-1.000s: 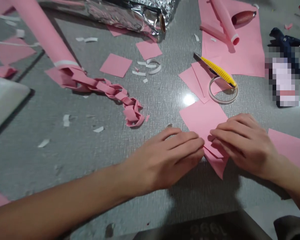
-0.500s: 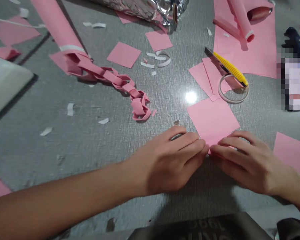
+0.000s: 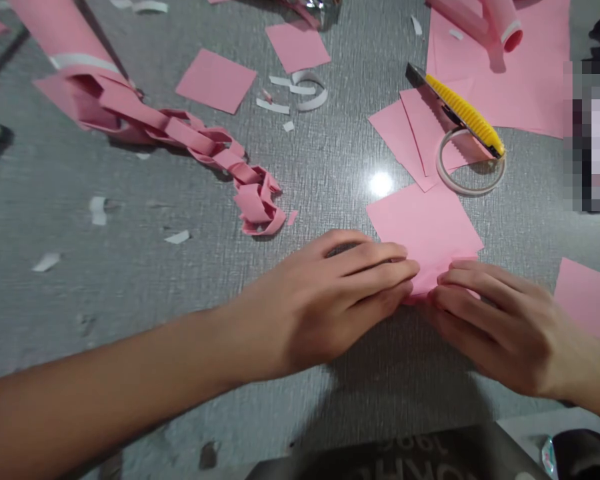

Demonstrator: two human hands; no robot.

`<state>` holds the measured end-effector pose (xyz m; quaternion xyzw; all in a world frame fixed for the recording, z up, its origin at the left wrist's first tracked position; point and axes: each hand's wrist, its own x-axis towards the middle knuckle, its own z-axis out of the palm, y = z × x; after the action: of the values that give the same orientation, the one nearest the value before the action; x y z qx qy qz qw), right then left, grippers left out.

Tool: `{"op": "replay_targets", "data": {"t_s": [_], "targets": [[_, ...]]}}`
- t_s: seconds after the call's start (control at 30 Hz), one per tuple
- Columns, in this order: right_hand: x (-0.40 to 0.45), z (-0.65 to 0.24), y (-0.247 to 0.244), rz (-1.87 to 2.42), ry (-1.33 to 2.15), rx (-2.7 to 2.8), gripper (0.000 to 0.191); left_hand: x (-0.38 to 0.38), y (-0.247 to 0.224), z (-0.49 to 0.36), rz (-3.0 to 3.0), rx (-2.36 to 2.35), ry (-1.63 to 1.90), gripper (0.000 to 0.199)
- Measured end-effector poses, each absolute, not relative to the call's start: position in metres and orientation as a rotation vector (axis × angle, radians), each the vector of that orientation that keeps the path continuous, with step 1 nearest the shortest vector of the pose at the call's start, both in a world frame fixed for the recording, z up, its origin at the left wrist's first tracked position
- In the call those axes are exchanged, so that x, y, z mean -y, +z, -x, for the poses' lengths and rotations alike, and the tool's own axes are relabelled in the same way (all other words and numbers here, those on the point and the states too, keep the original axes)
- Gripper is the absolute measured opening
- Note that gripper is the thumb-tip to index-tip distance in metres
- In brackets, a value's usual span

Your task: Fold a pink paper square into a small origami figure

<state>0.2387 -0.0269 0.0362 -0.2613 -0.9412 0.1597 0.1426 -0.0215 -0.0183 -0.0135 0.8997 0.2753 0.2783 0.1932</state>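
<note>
A pink paper piece (image 3: pixel 425 223) lies flat on the grey table, its near edge between my two hands. My left hand (image 3: pixel 350 300) has its fingers pressed together on the left part of that edge. At the right part, my right hand (image 3: pixel 500 320) pinches the paper, and a narrow folded strip shows by its fingertips. Beyond the paper, a yellow cutter (image 3: pixel 463 113) rests across a ring of tape (image 3: pixel 443 167) and some pink sheets (image 3: pixel 397 137). To the left lies a pink paper chain (image 3: pixel 185 133).
A pink roll (image 3: pixel 63 30) lies at the upper left. White scraps (image 3: pixel 99 210) are scattered on the left. Larger pink sheets (image 3: pixel 530 87) with smaller rolls lie at the upper right, and another pink piece (image 3: pixel 587 300) is at the right edge.
The view has moved closer. My fingertips have drawn slightly apart along the paper's near edge, and more of a folded strip shows by my right hand.
</note>
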Motion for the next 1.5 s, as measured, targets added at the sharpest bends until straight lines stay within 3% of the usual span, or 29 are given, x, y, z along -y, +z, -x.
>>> {"op": "replay_targets", "data": {"t_s": [0.37, 0.7, 0.97, 1.3, 1.5], "targets": [[0.032, -0.240, 0.034, 0.816, 0.535, 2.675, 0.018, 0.022, -0.016, 0.027, -2.433, -0.796, 0.743, 0.022], [0.033, -0.241, 0.035, 0.823, 0.513, 2.689, 0.024, 0.022, -0.012, 0.025, -2.474, -0.753, 0.759, 0.021], [0.034, -0.243, 0.035, 0.783, 0.518, 2.717, 0.031, 0.026, -0.012, 0.031, -3.009, -0.396, 0.756, 0.029], [0.034, -0.243, 0.038, 0.880, 0.603, 2.677, 0.035, 0.025, -0.008, 0.024, -3.045, -0.397, 0.703, 0.030], [0.035, -0.246, 0.038, 0.956, 0.676, 2.688, 0.031, 0.035, -0.013, 0.020, -2.937, -0.436, 0.858, 0.029]]}}
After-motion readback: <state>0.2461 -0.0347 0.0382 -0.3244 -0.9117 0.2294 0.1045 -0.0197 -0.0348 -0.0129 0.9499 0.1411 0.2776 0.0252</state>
